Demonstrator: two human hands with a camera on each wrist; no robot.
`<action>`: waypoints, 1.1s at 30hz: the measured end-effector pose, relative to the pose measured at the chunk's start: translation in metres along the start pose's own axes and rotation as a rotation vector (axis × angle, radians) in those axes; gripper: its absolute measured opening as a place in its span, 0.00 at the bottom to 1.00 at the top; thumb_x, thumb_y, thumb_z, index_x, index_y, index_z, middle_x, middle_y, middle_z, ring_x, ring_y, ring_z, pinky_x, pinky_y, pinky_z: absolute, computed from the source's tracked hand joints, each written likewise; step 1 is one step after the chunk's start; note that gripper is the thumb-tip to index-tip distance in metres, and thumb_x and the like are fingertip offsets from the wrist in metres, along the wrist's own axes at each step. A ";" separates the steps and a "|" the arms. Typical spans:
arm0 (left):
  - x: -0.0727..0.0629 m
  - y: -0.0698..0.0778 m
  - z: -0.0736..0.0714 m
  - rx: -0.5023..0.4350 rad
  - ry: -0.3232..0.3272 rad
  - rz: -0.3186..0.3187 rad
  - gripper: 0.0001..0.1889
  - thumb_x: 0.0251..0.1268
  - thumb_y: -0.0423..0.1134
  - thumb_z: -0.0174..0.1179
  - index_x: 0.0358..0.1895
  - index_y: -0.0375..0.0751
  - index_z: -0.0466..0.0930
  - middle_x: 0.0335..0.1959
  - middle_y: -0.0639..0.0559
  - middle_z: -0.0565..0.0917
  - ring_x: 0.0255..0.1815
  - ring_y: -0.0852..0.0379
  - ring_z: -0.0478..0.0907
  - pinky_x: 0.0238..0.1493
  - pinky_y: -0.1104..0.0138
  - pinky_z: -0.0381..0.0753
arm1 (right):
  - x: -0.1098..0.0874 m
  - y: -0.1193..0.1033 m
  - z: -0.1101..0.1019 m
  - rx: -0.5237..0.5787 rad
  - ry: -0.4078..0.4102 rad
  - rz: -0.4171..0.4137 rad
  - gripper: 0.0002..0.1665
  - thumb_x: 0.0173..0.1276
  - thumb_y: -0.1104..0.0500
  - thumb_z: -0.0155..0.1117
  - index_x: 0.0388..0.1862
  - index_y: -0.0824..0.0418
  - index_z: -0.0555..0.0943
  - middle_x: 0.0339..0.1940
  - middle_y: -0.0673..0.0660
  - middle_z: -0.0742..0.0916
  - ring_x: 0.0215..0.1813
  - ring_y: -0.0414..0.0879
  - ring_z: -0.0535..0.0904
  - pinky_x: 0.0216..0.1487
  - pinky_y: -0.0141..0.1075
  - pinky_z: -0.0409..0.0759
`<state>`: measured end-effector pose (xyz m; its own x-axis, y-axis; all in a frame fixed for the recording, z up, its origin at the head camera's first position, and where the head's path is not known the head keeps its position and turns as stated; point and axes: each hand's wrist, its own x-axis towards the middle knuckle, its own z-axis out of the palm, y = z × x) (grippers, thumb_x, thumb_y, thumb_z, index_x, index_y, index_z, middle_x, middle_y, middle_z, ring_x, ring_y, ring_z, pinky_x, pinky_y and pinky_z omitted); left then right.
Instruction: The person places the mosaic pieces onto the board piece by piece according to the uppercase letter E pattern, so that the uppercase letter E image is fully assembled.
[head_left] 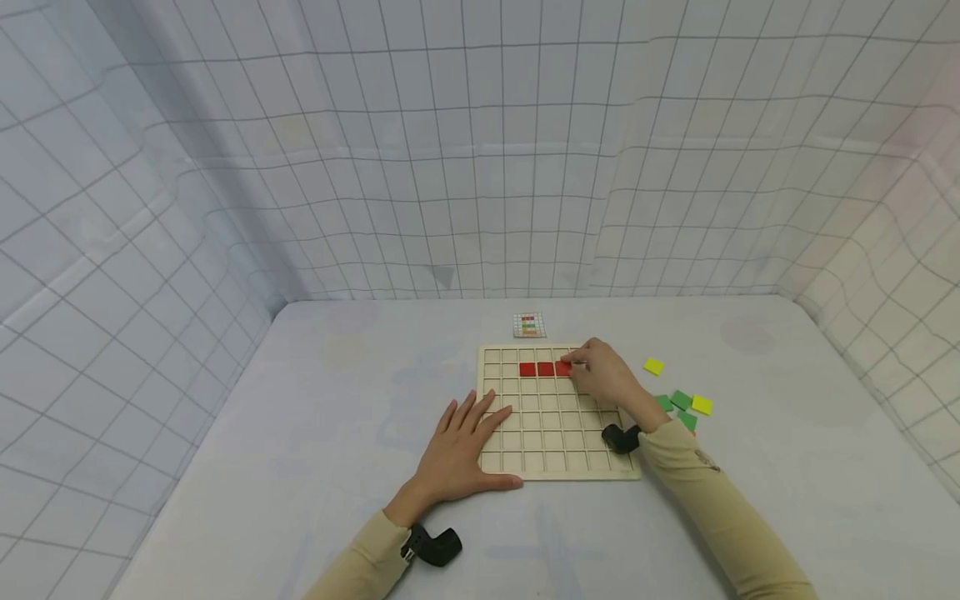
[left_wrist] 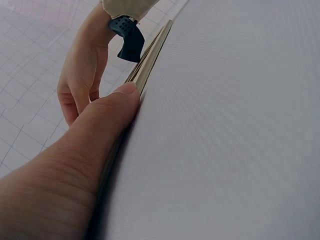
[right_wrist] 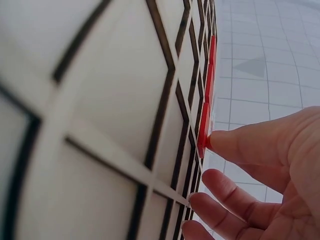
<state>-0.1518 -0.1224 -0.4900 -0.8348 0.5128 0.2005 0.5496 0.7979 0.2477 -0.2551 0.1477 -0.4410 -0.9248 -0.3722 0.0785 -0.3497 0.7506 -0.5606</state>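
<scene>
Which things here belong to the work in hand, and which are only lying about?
In use: wooden grid board, red tiles, right hand on the third tile, left hand flat on the board.
Lying about: yellow tiles, green tiles, pattern card.

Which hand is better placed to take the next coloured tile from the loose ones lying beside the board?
Probably the right hand. It is at the third red square tile on the wooden grid board, with the loose green and yellow tiles on its side. The left hand lies flat on the board's opposite edge.
</scene>
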 end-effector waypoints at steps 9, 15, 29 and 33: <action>0.000 0.000 0.000 0.006 0.006 0.001 0.52 0.47 0.80 0.49 0.75 0.55 0.54 0.76 0.48 0.49 0.75 0.45 0.41 0.71 0.49 0.39 | -0.002 0.001 0.000 -0.024 -0.008 -0.050 0.14 0.67 0.63 0.59 0.48 0.66 0.84 0.42 0.61 0.80 0.39 0.51 0.74 0.38 0.45 0.75; -0.001 0.001 0.000 0.001 0.015 0.008 0.52 0.47 0.79 0.50 0.75 0.54 0.55 0.76 0.47 0.50 0.75 0.44 0.42 0.71 0.49 0.41 | -0.010 0.009 -0.010 0.041 -0.024 -0.074 0.13 0.68 0.62 0.60 0.48 0.65 0.84 0.43 0.61 0.81 0.42 0.53 0.75 0.41 0.46 0.76; -0.002 0.000 0.002 0.013 0.025 0.012 0.52 0.47 0.80 0.49 0.75 0.55 0.54 0.76 0.47 0.50 0.75 0.44 0.42 0.71 0.49 0.41 | -0.039 0.040 -0.041 -0.034 0.108 0.053 0.11 0.69 0.57 0.60 0.40 0.64 0.84 0.44 0.62 0.83 0.46 0.58 0.76 0.40 0.51 0.77; -0.002 0.000 0.002 0.015 0.024 0.011 0.52 0.47 0.80 0.49 0.75 0.55 0.54 0.76 0.48 0.50 0.75 0.44 0.42 0.71 0.49 0.41 | -0.045 0.048 -0.049 -0.054 0.123 0.097 0.13 0.68 0.56 0.61 0.42 0.65 0.84 0.45 0.66 0.83 0.45 0.60 0.76 0.39 0.52 0.77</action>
<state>-0.1501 -0.1230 -0.4922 -0.8278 0.5136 0.2257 0.5576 0.7974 0.2308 -0.2379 0.2268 -0.4311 -0.9649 -0.2291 0.1286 -0.2623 0.8092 -0.5257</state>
